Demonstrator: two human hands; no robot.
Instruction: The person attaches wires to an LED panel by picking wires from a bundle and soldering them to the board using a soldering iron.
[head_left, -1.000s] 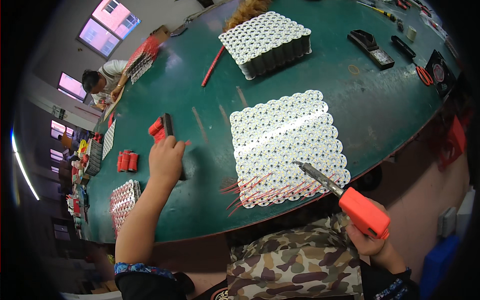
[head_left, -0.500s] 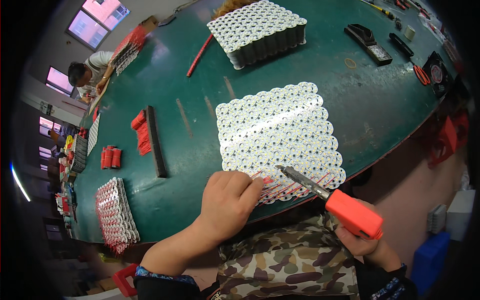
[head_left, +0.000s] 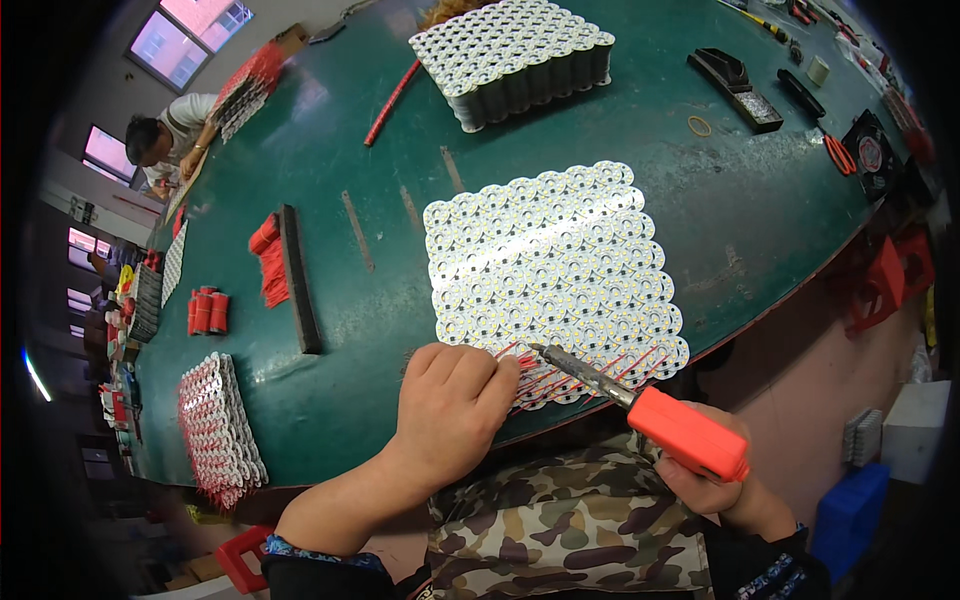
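Note:
A flat sheet of white round LED boards [head_left: 555,265] lies on the green table [head_left: 730,200] in front of me. Thin red wires [head_left: 575,378] stick out along its near edge. My left hand [head_left: 450,410] rests at that edge, fingers closed on a red wire by the sheet's near left corner. My right hand [head_left: 725,490] grips the orange handle of a soldering iron [head_left: 640,405]. Its metal tip points left and touches the wires beside my left fingers.
A thick stack of white boards [head_left: 520,55] stands at the far side. A bundle of red wires [head_left: 268,262] and a black bar [head_left: 298,280] lie to the left, with another wired sheet [head_left: 215,430] at the near left edge. A person [head_left: 165,140] works at the far left. Tools [head_left: 740,85] lie far right.
My left hand has come back from the red wire bundle at the left to the sheet's near edge, and the iron's tip has closed in on the wires.

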